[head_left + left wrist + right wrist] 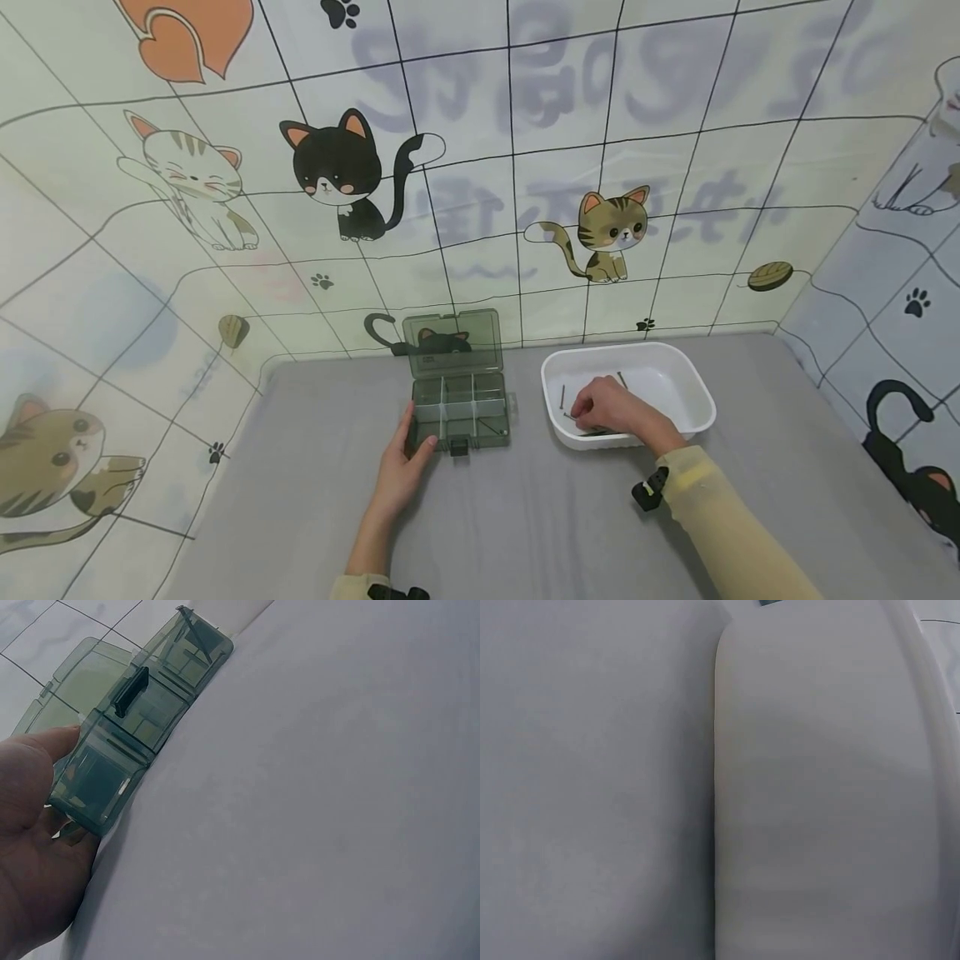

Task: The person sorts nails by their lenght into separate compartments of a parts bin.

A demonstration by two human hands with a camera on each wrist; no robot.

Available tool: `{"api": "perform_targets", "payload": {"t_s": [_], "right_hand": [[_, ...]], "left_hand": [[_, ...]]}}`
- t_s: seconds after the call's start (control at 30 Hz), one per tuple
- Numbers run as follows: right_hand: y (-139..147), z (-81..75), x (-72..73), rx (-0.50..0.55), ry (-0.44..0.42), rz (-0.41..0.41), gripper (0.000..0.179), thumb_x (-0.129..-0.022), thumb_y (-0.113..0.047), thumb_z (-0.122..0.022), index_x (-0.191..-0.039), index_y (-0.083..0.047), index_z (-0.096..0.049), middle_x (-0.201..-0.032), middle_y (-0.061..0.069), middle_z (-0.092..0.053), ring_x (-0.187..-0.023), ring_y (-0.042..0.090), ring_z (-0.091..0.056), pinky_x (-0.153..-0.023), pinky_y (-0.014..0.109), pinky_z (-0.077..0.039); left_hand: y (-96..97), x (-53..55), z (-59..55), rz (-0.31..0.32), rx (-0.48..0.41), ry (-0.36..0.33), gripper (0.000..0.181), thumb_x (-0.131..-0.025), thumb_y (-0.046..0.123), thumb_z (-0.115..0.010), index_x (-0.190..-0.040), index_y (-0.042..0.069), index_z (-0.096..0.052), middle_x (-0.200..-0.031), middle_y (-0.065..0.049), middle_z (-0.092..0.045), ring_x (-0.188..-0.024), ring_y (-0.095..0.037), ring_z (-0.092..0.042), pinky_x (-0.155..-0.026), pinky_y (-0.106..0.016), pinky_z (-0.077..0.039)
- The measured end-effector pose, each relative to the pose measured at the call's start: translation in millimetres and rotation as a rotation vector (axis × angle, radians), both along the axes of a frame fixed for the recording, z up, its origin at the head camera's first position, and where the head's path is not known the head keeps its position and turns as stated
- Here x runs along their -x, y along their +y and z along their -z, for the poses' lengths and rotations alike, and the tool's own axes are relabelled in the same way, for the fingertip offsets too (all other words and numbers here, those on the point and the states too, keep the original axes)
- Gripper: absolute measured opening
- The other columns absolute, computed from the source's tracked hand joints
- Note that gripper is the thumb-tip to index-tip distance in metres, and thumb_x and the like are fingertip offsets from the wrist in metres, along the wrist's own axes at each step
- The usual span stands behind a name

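A translucent green compartment box stands with its lid raised at the back. My left hand grips its front left corner, the thumb on the rim and the fingers along the side. In the left wrist view, a thin dark nail-like piece leans in the compartment at the far end. My right hand reaches into a white tray, fingers curled down near its left side. Thin nail-like pieces lie around the fingertips; I cannot tell whether one is pinched.
The box and the tray stand side by side on a grey cloth-covered table. Behind them rises a wall covering with cat drawings. In the right wrist view, the tray's outer wall fills the right half.
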State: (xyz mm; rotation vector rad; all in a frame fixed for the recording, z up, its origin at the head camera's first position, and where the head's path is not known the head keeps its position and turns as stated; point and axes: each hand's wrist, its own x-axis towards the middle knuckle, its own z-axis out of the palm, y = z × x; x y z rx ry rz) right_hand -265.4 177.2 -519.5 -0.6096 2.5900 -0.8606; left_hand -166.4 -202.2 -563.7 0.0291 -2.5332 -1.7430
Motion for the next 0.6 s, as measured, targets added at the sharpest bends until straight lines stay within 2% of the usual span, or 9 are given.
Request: {"api": "perform_targets", "payload": {"t_s": [0.23,0.47,0.6], "right_hand": [[-1.1,-1.2,0.5,-0.011,0.032,-0.015,0.011,-0.082,-0.002,-0.080,-0.090,-0.010,-0.082,-0.085,-0.005,-0.074,-0.081,0.009,-0.061,-0.077,0.034,-0.054],[-2.0,-1.4,0.9,-0.021,0.029,-0.020,0.013,-0.082,-0.001,-0.077,-0.090,-0.010,-0.082,-0.085,-0.004,-0.074,-0.081,0.010,-0.061,-0.077,0.035,-0.055],[-0.9,-1.9,1.1,-0.017,0.029,-0.013,0.015,-0.082,0.001,-0.075,-0.092,-0.008,-0.082,-0.087,-0.003,-0.074,-0.082,0.011,-0.061,-0.077,0.034,-0.055]], "left_hand": [[-1.1,0.6,0.6,0.003,-0.009,0.008,0.074,-0.103,0.024,-0.066,-0.165,0.019,-0.025,-0.168,-0.012,-0.021,-0.155,-0.032,-0.015,-0.122,-0.053,-0.022],[-1.4,0.2,0.1,-0.004,0.010,-0.008,0.074,-0.103,0.027,-0.066,-0.165,0.020,-0.026,-0.168,-0.015,-0.021,-0.154,-0.035,-0.017,-0.120,-0.055,-0.025],[-0.6,0.4,0.6,-0.004,0.005,-0.006,0.074,-0.103,0.024,-0.066,-0.164,0.018,-0.026,-0.168,-0.015,-0.021,-0.154,-0.036,-0.017,-0.120,-0.055,-0.025]]}}
